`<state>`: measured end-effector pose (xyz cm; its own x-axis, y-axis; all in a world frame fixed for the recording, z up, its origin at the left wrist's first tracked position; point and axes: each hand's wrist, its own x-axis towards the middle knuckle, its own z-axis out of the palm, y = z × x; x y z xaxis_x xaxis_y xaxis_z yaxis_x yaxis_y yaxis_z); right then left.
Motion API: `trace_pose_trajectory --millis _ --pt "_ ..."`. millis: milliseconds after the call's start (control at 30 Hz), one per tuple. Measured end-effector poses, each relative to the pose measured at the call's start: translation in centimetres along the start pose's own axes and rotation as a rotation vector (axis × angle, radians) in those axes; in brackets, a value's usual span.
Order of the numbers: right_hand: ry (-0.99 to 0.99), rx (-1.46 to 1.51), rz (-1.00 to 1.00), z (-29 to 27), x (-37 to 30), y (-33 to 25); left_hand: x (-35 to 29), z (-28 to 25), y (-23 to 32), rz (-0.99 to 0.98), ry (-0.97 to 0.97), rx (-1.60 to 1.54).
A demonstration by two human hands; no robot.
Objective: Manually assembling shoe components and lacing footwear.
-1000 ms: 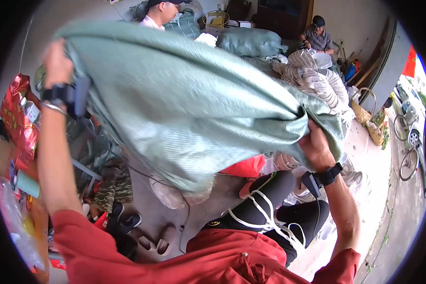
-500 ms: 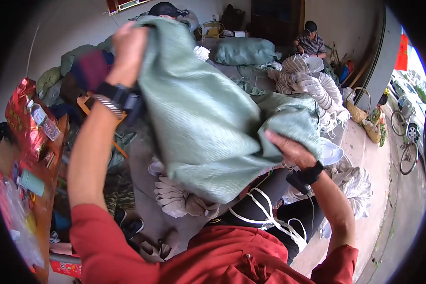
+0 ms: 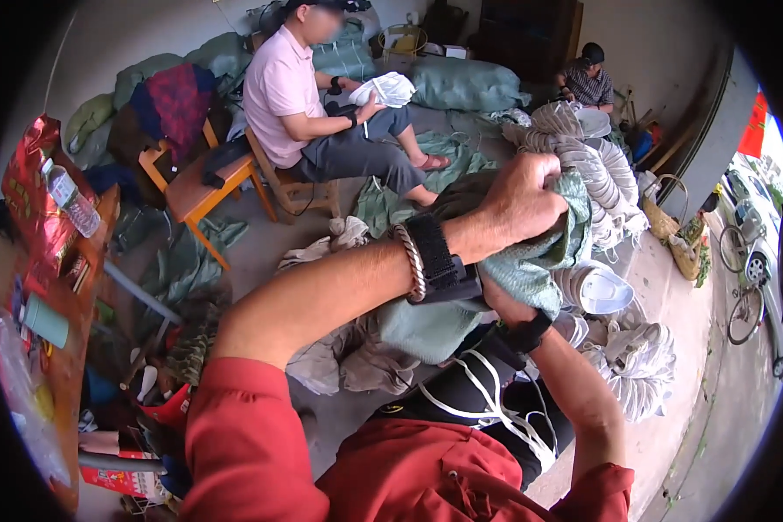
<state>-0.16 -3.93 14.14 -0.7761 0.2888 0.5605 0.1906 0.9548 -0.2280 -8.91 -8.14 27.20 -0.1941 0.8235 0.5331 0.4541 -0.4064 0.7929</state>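
A pale green woven sack [image 3: 531, 277] is bunched up over my lap, part of it hanging below my arms. My left hand [image 3: 524, 202] has crossed over to the right and is closed in a fist on the sack's gathered edge. Under it, my right hand [image 3: 506, 304] goes in among the sack's folds, which hide its fingers. White cords [image 3: 496, 402] lie across my dark trousers. Just beyond the sack sit stacks of white shoe-like pieces [image 3: 605, 289].
At left stands a wooden table [image 3: 96, 296] with a bottle [image 3: 71, 202] and a green cup [image 3: 45, 320]. Ahead are an orange chair [image 3: 204, 187] and a seated co-worker [image 3: 291, 96] holding a white bundle [image 3: 387, 89]. Another person [image 3: 588, 87] sits farther back, near a stuffed green sack [image 3: 468, 84].
The sack, spread wide and raised before, is now bunched lower and to the right. My left hand has swung down and rightward across my right hand. The seated co-worker has come into sight.
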Motion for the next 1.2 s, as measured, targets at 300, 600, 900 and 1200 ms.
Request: trace_pose_trajectory --millis 300,600,900,1200 --pt "0.04 0.607 0.218 -0.3 -0.5 3.5 -8.2 -7.5 -5.7 -0.016 0.047 0.127" --pt "0.119 1.218 0.435 -2.8 -1.0 7.3 -25.1 -8.7 -21.9 -0.528 -0.055 0.476" --pt "0.192 1.211 0.556 -5.0 -1.2 7.0 -25.4 -8.1 -22.8 -0.5 0.289 0.863" --pt "0.296 1.345 0.801 -8.9 -1.9 13.3 -33.8 -10.3 -23.5 -0.915 -0.103 0.226"
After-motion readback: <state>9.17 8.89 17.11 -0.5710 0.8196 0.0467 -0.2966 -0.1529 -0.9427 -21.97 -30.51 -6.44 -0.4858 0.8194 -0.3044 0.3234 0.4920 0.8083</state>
